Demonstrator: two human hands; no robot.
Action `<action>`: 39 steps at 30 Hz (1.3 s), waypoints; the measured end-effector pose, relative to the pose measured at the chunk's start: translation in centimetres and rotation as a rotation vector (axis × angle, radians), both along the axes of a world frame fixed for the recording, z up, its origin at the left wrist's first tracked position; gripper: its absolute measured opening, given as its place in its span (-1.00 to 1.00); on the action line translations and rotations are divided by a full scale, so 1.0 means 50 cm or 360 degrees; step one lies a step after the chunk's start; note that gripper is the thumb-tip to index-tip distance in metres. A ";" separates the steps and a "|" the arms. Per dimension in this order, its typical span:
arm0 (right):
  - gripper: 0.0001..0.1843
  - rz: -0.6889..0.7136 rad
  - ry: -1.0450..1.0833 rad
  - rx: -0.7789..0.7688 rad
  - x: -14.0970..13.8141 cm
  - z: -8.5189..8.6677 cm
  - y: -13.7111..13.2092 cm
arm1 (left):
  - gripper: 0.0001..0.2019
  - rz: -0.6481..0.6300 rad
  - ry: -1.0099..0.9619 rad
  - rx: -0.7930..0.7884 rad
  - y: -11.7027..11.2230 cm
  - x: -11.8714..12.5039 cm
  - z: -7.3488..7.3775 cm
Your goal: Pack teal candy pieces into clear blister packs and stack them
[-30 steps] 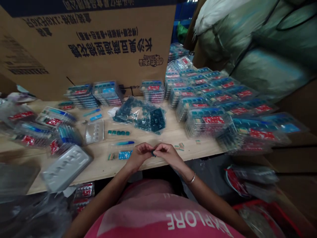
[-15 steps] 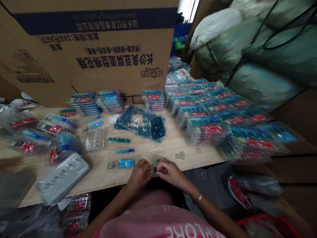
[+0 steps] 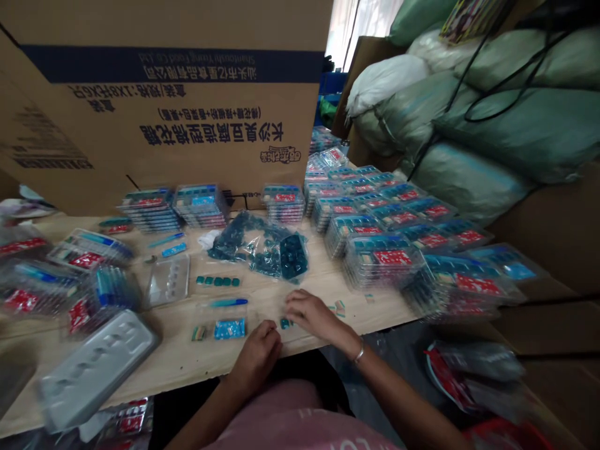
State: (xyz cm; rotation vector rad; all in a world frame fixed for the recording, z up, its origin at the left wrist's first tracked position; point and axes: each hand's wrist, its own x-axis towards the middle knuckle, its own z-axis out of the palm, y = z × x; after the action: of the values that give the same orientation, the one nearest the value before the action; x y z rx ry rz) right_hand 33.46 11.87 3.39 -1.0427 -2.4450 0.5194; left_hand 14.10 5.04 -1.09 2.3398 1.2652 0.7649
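Note:
My left hand rests at the front edge of the table, its fingers curled together; whatever may be in them is hidden. To its right, my right hand hovers low over the wood, fingers bent and pointing left. Close to those fingertips lie small teal pieces, partly covered by the hand. Left of my hands sits a clear tray with a blue pen, a blue packet and a small striped bundle. Behind it, several teal cubes form a row.
A plastic bag of teal cubes lies mid-table. Stacks of filled clear packs line the right side. A large carton stands behind. At left are a grey molded tray, a bundle of blue pens and an upturned clear tray.
My hands, which were together around a small teal piece, have come apart. The right one has moved up and away from the left. The view has shifted slightly.

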 end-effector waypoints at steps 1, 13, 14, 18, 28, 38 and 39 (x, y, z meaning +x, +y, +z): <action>-0.89 -0.0124 -0.0028 -0.0007 0.001 0.012 0.023 | -0.82 0.0002 0.0052 0.0028 0.004 0.004 0.004; -0.81 -0.0502 -0.0064 -0.0104 0.006 0.031 0.178 | -0.79 0.0302 -0.0548 -0.0244 0.051 0.002 0.044; -0.82 -0.0478 0.0173 -0.0157 0.009 0.028 0.162 | -0.80 0.0375 -0.0744 -0.0337 0.061 0.002 0.050; -0.81 -0.0244 0.1052 -0.0651 -0.011 0.011 0.092 | -0.78 0.0549 -0.1502 -0.0764 0.110 0.027 0.078; -0.73 -0.0215 0.1416 -0.1128 -0.056 -0.025 0.014 | -0.71 0.0604 -0.1876 -0.1133 0.092 0.038 0.077; -0.67 -0.0361 0.1682 -0.1323 -0.071 -0.024 0.004 | -0.72 0.0404 -0.1750 -0.1194 0.082 0.022 0.110; -0.67 -0.0416 0.1779 -0.1367 -0.072 -0.021 0.005 | -0.73 0.0361 -0.1795 -0.1338 0.078 0.018 0.116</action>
State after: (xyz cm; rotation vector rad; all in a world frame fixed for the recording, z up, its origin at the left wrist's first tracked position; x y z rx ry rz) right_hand 29.85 12.11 2.33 -0.9182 -1.0593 1.5925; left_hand 15.00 8.92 4.70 0.8350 0.9823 1.0872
